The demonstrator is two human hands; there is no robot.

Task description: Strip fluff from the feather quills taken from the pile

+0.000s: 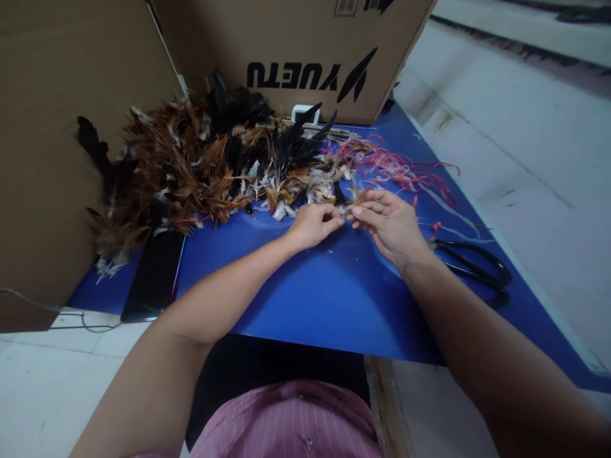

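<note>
My right hand (396, 229) is closed in a pinch, with a small brown feather (363, 193) rising from between its fingers. Close beside it, my left hand (310, 225) has thumb and forefinger pressed together near the feather's pale lower end. What the left fingertips hold is too small to make out. Beyond both hands spreads a large heap of brown, black and white feathers (186, 168). Tangled red and white strings (382, 159) lie behind my right hand. Black-handled scissors (496, 264) rest on the blue table (296, 299) by my right forearm, partly hidden by it.
A cardboard box (305, 32) stands at the back, and a cardboard panel (57, 152) rises on the left. In front of the box are a small white device (305, 113) and thin sticks (337, 134). A dark phone (155, 277) lies near the table's left edge.
</note>
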